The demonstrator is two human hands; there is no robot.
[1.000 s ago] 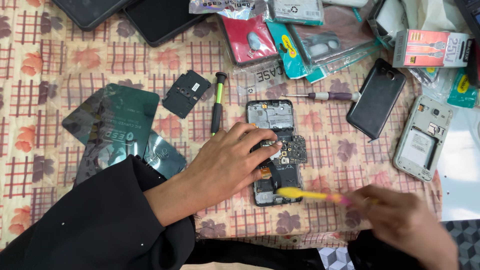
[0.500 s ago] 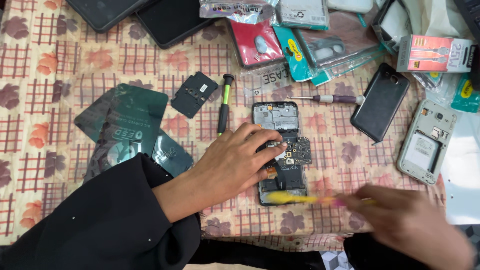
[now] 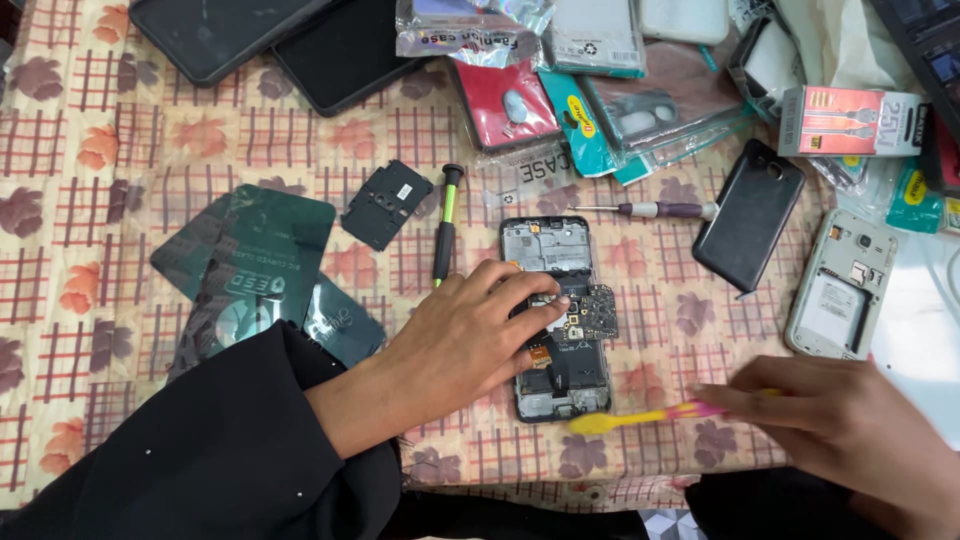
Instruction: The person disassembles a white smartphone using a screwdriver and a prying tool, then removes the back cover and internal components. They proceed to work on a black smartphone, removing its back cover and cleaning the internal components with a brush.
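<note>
An opened phone (image 3: 552, 255) lies with its back off on the patterned cloth, its circuit board (image 3: 592, 311) lifted partly out on the right side. My left hand (image 3: 470, 335) rests flat on the phone's left half, fingertips touching the board. My right hand (image 3: 850, 425) is at the lower right and holds a thin yellow and pink tool (image 3: 650, 414), blurred, whose yellow tip points left just below the phone's bottom end.
A green-handled screwdriver (image 3: 444, 226) and a purple-handled one (image 3: 650, 210) lie beside the phone. A black cover plate (image 3: 386, 203), dark green packets (image 3: 262, 262), a black back cover (image 3: 750, 215), a white opened phone (image 3: 840, 288), tablets (image 3: 300, 40) and packaged cases (image 3: 560, 90) surround it.
My right hand with the yellow tool has shifted slightly along the phone's bottom end. The left hand stays on the phone.
</note>
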